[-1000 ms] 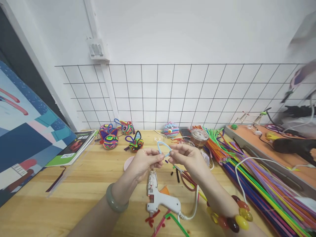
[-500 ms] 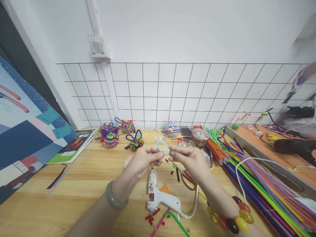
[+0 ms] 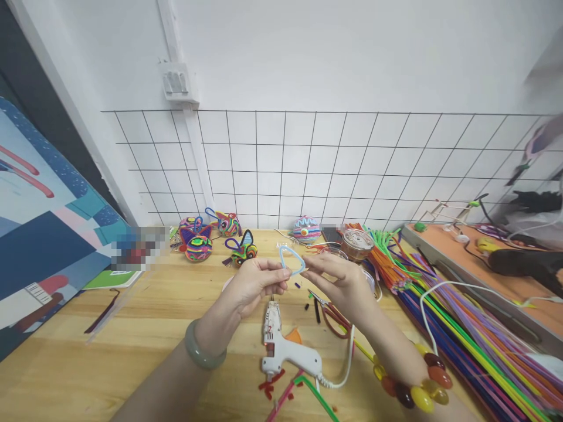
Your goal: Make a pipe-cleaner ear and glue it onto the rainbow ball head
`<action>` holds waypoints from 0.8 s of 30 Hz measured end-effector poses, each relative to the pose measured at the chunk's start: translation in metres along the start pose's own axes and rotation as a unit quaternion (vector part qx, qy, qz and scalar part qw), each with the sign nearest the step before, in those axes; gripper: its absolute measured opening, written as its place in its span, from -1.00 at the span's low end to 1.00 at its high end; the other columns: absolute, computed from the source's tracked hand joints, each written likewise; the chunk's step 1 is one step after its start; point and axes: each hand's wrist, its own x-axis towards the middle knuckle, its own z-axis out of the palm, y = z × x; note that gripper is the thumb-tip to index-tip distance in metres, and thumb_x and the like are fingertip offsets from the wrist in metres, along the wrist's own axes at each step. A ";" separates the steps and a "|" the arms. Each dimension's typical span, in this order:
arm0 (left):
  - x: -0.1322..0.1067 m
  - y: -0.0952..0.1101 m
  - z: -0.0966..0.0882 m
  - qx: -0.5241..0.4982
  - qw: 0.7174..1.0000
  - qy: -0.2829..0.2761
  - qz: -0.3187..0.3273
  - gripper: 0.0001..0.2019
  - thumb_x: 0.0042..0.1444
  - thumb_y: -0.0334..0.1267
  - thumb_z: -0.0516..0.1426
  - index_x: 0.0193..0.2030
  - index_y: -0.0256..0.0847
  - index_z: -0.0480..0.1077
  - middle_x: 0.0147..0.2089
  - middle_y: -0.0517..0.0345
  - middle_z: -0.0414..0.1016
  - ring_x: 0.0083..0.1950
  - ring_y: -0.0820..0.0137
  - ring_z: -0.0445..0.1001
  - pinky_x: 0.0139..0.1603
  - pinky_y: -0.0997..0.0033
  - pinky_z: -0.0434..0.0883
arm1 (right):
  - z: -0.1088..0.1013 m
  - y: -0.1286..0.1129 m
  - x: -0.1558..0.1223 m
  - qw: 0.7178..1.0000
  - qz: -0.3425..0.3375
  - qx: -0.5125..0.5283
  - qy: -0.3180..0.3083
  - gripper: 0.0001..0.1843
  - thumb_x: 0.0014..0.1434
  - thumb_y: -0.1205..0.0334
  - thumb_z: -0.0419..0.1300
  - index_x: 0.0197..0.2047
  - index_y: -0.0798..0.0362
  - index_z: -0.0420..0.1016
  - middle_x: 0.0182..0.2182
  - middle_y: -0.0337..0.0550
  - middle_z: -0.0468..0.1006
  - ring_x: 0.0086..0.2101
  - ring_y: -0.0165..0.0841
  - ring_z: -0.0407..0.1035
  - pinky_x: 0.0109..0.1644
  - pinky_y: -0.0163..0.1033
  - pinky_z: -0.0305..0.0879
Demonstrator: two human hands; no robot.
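A light blue pipe cleaner [image 3: 292,251], bent into a rounded triangular loop, is held up above the table. My left hand [image 3: 259,278] pinches its lower left corner between thumb and fingers. At the loop's right corner is my right hand [image 3: 341,281], its thumb and fingers apart around that corner; whether they touch it is hard to see. Below the hands lies a white glue gun [image 3: 290,351], nozzle pointing away from me. Scissors [image 3: 335,319] with reddish-brown handles rest under my right hand, partly covered by it.
Several multicoloured pipe-cleaner figures [image 3: 199,247] stand at the back left, and a striped ball [image 3: 307,228] sits by the wall. Bundled pipe cleaners [image 3: 466,334] cover the right side. A white cord [image 3: 347,366] curls from the glue gun. Red scraps [image 3: 269,388] lie in front.
My right hand's fingers have loosened and spread from their pinch on the loop. The loop looks wider and more triangular, still in my left hand.
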 end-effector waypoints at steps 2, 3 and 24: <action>-0.001 0.001 0.000 0.001 1.000 0.001 -0.002 -0.86 -0.17 -0.33 0.31 -0.48 -0.34 0.47 -0.56 0.20 0.43 -0.54 0.59 0.38 -0.49 0.62 0.32 | -0.001 -0.001 0.000 0.996 -0.064 -0.067 -0.005 -0.76 0.15 0.31 0.18 -0.09 0.05 0.52 -0.26 -0.03 0.59 -0.30 -0.29 0.48 -0.24 -0.21 0.43; -0.001 0.001 0.001 0.003 1.000 0.003 -0.001 -0.86 -0.17 -0.33 0.31 -0.49 -0.34 0.47 -0.57 0.20 0.43 -0.54 0.59 0.37 -0.49 0.62 0.32 | -0.001 -0.003 0.001 0.991 -0.089 -0.099 -0.005 -0.77 0.16 0.30 0.17 -0.10 0.07 0.52 -0.27 -0.01 0.58 -0.31 -0.29 0.48 -0.26 -0.22 0.43; -0.002 0.003 0.004 0.018 0.999 0.029 -0.014 -0.80 -0.26 -0.29 0.35 -0.52 -0.34 0.45 -0.59 0.20 0.43 -0.58 0.58 0.39 -0.50 0.58 0.35 | -0.007 -0.011 0.000 0.969 -0.141 -0.195 -0.049 -0.77 0.24 0.29 0.06 -0.27 0.11 0.55 -0.37 0.02 0.58 -0.39 -0.29 0.44 -0.33 -0.23 0.34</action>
